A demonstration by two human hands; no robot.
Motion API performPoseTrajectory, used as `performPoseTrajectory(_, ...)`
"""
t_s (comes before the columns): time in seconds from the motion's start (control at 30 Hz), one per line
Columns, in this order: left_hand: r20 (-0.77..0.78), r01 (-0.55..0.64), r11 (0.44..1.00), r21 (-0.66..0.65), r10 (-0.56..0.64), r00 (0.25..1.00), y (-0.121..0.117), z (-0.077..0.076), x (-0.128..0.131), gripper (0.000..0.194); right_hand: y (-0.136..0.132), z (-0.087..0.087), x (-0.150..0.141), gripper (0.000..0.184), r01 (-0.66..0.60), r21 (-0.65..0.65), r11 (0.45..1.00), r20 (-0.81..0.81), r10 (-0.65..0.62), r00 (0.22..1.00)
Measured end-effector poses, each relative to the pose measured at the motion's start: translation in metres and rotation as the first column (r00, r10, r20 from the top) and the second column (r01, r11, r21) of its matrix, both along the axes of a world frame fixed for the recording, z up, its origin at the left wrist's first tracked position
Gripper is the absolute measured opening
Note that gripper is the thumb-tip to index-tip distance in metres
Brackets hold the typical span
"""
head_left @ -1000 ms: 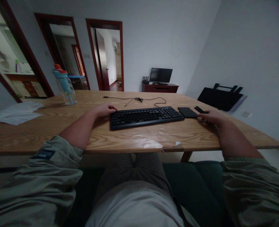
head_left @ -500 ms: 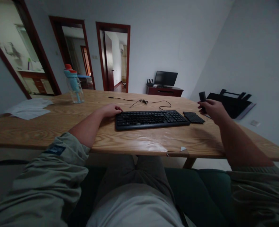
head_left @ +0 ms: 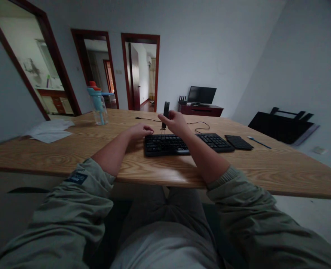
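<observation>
A black keyboard [head_left: 210, 142] lies on the wooden table [head_left: 70, 155] in front of me. My left hand [head_left: 140, 131] rests at the keyboard's left end with its fingers curled, touching the edge. My right hand [head_left: 175, 123] is raised over the keyboard's left half and grips a small black stick-shaped tool [head_left: 166, 109] held upright. A small black pad [head_left: 238, 142] sits just right of the keyboard, with a thin blue stick [head_left: 259, 142] beyond it.
A blue water bottle with a red cap [head_left: 98, 105] stands at the far left of the table. White papers [head_left: 51, 130] lie near the left edge. The keyboard's cable [head_left: 199, 125] loops behind it. A folded black table [head_left: 282, 124] leans on the right wall.
My right hand picked the black tool up from the table at the right and carried it left, over the keyboard. My left hand stayed put. The view shifted left.
</observation>
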State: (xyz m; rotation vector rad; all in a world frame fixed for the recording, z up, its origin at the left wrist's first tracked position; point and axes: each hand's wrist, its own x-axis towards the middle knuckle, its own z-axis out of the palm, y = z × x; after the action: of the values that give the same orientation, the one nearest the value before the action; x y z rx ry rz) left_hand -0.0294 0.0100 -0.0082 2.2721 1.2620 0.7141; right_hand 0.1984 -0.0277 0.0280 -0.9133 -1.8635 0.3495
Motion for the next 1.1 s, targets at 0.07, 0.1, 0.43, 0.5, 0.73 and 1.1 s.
performPoseTrajectory(0.07, 0.044, 0.046, 0.999, 0.020, -0.047, 0.998, -0.001, 0.002, 0.004, 0.046, 0.011, -0.023, -0.006, 0.039, -0.019, -0.045, 0.999, -0.039, 0.017, 0.999)
performPoseTrajectory(0.1, 0.056, 0.063, 0.998, 0.016, -0.064, 0.996, -0.003, 0.004, 0.006, 0.048, 0.015, -0.032, -0.005, 0.039, -0.021, -0.064, 0.998, -0.044, 0.019, 0.999)
performPoseTrajectory(0.43, -0.013, 0.089, 0.995, -0.032, -0.090, 0.996, -0.014, 0.003, 0.013, 0.041, 0.018, -0.044, 0.006, 0.038, 0.008, -0.045, 0.999, -0.031, -0.009, 0.999)
performPoseTrajectory(0.5, -0.019, 0.083, 0.996, -0.028, -0.084, 0.996, -0.013, 0.002, 0.013, 0.039, 0.015, -0.042, 0.005, 0.036, -0.004, -0.047, 0.999, -0.036, 0.003, 0.999)
performPoseTrajectory(0.73, -0.050, 0.060, 0.998, -0.009, -0.060, 0.997, -0.013, 0.003, 0.012, 0.033, 0.010, -0.042, 0.005, 0.034, 0.013, 0.007, 1.000, -0.021, -0.013, 1.000)
performPoseTrajectory(1.1, -0.058, 0.064, 0.997, -0.045, -0.067, 0.996, -0.013, 0.003, 0.013, 0.031, 0.019, -0.044, 0.008, 0.033, 0.062, -0.094, 0.994, -0.002, -0.063, 0.998)
